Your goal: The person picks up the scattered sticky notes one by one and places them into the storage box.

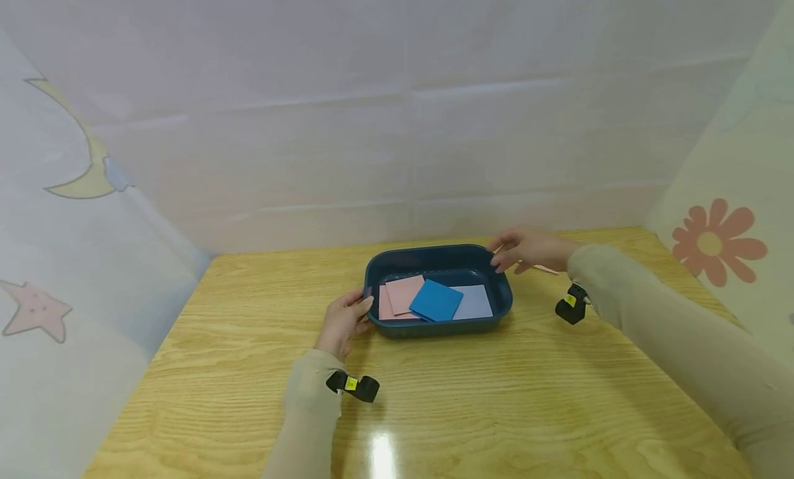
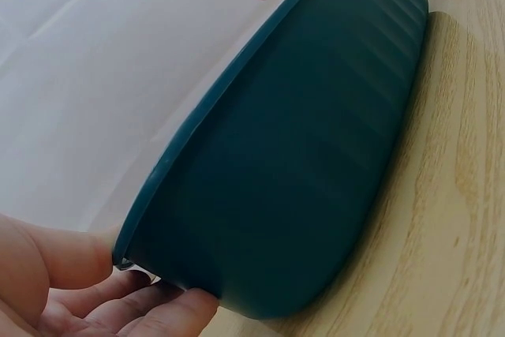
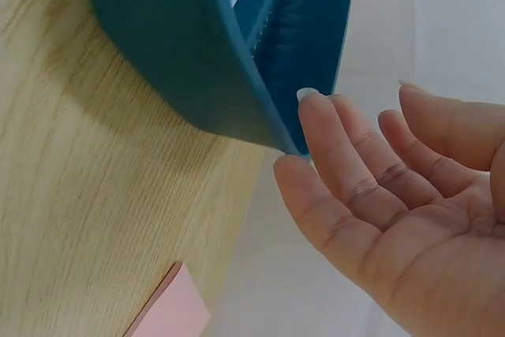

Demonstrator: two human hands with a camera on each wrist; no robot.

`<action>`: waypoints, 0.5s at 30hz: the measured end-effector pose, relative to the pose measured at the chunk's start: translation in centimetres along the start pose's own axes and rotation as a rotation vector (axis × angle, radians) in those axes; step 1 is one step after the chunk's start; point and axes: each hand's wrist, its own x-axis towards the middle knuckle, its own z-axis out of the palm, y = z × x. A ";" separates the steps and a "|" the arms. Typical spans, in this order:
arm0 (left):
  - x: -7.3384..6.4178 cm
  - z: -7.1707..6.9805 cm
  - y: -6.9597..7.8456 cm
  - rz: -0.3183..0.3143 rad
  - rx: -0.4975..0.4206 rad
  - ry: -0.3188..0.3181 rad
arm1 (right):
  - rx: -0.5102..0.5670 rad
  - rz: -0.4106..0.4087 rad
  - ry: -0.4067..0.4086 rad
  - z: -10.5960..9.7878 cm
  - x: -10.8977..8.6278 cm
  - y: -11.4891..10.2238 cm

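Observation:
A dark teal plastic tray (image 1: pixel 434 327) stands on the wooden table and holds flat square pieces. Two overlapping pink squares (image 1: pixel 403 294) lie at its left, a blue square (image 1: pixel 437 300) in the middle and a pale lavender square (image 1: pixel 474 301) at its right. My left hand (image 1: pixel 342 322) grips the tray's left end, thumb at the rim and fingers against the outer wall in the left wrist view. At the far right corner, my right hand (image 1: pixel 533 248) has its fingers loosely bent beside the rim, fingertips at or close to it; the thumb is apart from the tray.
A pink flat piece (image 3: pixel 175 305) lies on the table beside the right hand, mostly hidden by it in the head view. Pale cloth-like walls (image 1: pixel 409 155) enclose the table's back and sides. Black wrist cameras (image 1: pixel 353 384) sit on both sleeves.

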 end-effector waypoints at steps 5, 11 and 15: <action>0.1 0.0 -0.1 0.004 -0.002 -0.004 | -0.007 -0.004 0.023 -0.4 -0.2 0.7; 0.1 -0.1 -0.2 0.011 -0.006 -0.001 | -0.025 0.005 0.052 -0.4 -0.7 1.3; 0.0 -0.1 -0.3 0.010 -0.003 0.000 | -0.017 0.007 0.070 -0.4 -0.9 1.8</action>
